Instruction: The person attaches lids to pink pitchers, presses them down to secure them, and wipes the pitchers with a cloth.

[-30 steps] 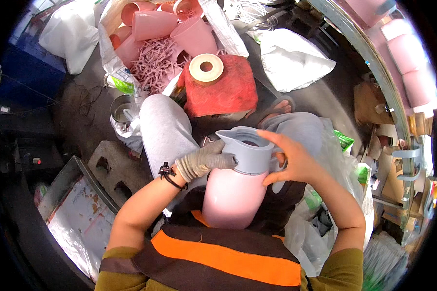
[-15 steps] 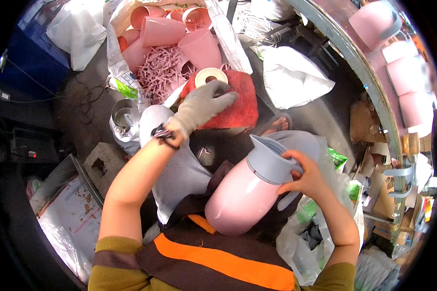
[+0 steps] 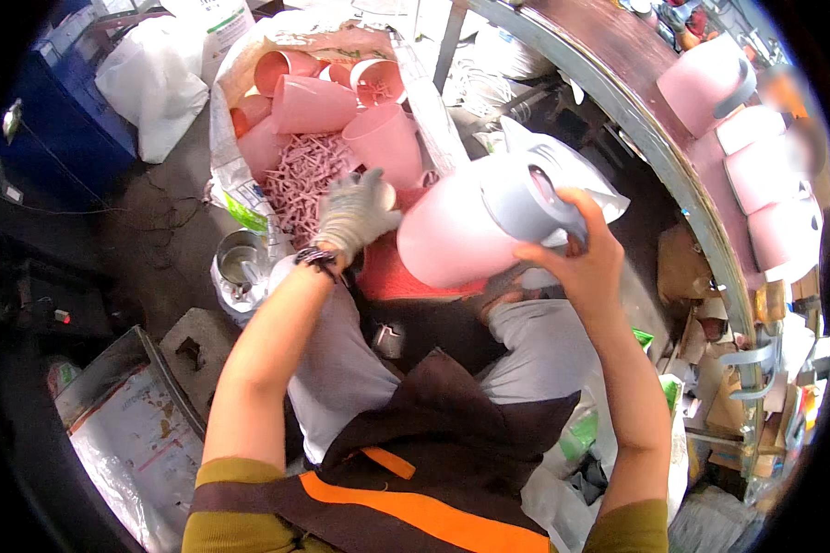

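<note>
My bare right hand (image 3: 586,240) is closed round the grey handle of a pink vacuum jug (image 3: 452,226). The jug is tilted, its grey spout collar to the upper right and its rounded base to the lower left. My gloved left hand (image 3: 352,214) is beside the jug's base, fingers and thumb curled round a cream ring-shaped roll (image 3: 389,196), mostly hidden. Below the jug and hand lies a red cloth-covered block (image 3: 401,281), partly covered by them. Just beyond the left hand is a white sack (image 3: 223,138) holding pink cups (image 3: 383,138) and pink shredded strips (image 3: 309,180).
At right runs a bench (image 3: 609,69) with several pink jugs (image 3: 705,78) on it. A metal cup (image 3: 242,258) stands left of my legs, near a concrete block (image 3: 198,341). A plastic bag (image 3: 572,488) lies at my right side. White bags lie beyond.
My right hand has lifted the jug from my lap up and forward, over the red block. My left hand has curled its fingers in round the cream roll. The view has shifted slightly.
</note>
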